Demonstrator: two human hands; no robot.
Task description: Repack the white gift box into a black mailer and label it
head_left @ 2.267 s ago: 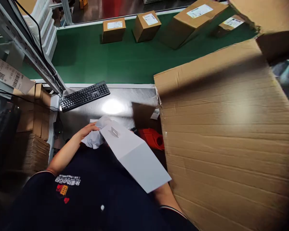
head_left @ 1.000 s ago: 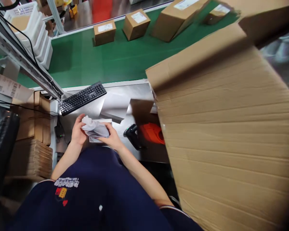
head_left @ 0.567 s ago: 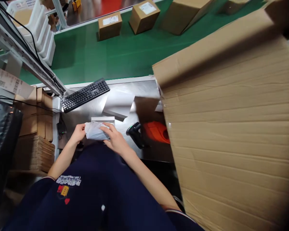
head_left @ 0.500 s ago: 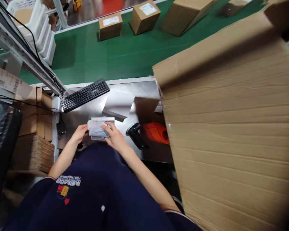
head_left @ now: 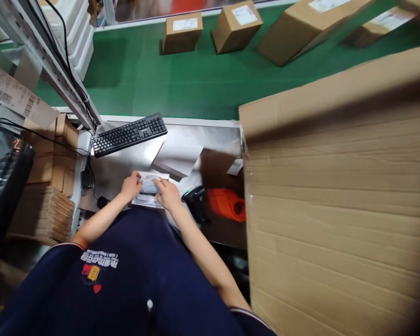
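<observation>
A shallow white box [head_left: 164, 176], open at the top, sits on the metal bench close to my body. A pale, crinkled packet in thin wrapping [head_left: 147, 185] lies in its far half, and more pale contents show in the near half. My left hand [head_left: 130, 186] is at the box's left side, fingers curled on the packet's left end. From the right, my right hand [head_left: 168, 192] grips the packet's other end with bent fingers. What exactly is inside the wrapping cannot be made out. A black handheld scanner [head_left: 195, 200] stands just right of my right hand.
A black keyboard [head_left: 129, 135] and a white box [head_left: 178, 156] lie beyond my hands. Large cardboard [head_left: 336, 200] blocks the right side, beside an orange object [head_left: 227, 204]. Behind runs a green conveyor [head_left: 136, 88] with cartons [head_left: 182, 39]. Flattened cartons [head_left: 54, 212] are stacked left.
The packet has gone from above the box down into its far half, uncovering contents in the near half. My left hand has moved inward over the box's left edge. The camera view has shifted.
</observation>
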